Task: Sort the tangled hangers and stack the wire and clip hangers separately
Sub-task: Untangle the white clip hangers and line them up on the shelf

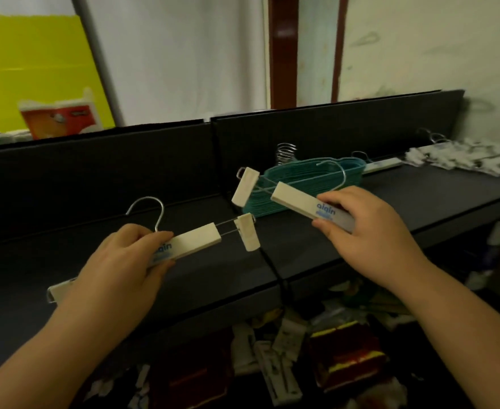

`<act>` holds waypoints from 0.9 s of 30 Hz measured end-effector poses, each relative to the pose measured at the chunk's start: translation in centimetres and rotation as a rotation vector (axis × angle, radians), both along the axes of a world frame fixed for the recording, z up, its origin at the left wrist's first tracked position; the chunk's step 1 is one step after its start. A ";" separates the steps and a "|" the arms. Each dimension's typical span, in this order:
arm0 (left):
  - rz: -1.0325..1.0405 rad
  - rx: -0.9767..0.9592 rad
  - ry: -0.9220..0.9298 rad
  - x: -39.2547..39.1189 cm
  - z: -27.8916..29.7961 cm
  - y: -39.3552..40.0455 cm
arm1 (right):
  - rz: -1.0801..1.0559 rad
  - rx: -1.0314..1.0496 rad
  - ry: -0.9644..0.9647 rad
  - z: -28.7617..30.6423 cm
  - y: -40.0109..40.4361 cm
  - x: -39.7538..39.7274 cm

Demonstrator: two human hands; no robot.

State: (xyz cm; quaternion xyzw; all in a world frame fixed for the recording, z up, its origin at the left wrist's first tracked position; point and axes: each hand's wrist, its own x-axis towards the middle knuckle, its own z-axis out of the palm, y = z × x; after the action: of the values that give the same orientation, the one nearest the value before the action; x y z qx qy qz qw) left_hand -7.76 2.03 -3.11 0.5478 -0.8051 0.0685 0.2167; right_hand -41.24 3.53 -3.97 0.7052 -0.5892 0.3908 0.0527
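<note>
Both hands hold one clip hanger each, apart: left hand (118, 261), right hand (369, 228). Teal wire stack (301, 187) and clip pile (461, 157) already on surface (213, 276). Judged mostly sorted.

Head camera looks forward and down, close over the dark shelf (183, 278).

Dark shelf (420, 202): teal wire hanger stack (301, 187) centre, white clip hangers (461, 157) far right.
</note>
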 end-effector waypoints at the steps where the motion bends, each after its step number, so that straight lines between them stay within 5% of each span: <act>1: -0.016 0.008 -0.002 -1.5 0.1 -0.3 | -0.005 0.001 -0.011 -0.1 -0.1 -1.4; 18: -0.185 -0.062 -0.087 -23.5 1.3 -9.0 | -0.175 -0.020 -0.087 0.0 -6.3 -23.1; 27: -0.036 -0.095 -0.084 -40.0 1.5 -12.4 | -0.015 -0.050 0.002 1.8 -12.9 -39.6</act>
State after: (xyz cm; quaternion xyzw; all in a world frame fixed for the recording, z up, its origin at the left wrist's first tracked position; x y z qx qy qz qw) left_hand -47.74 -10.35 -1.58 0.5191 -0.8190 0.1255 0.2096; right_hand -80.82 -9.36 -2.20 0.6995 -0.5847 0.4042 0.0739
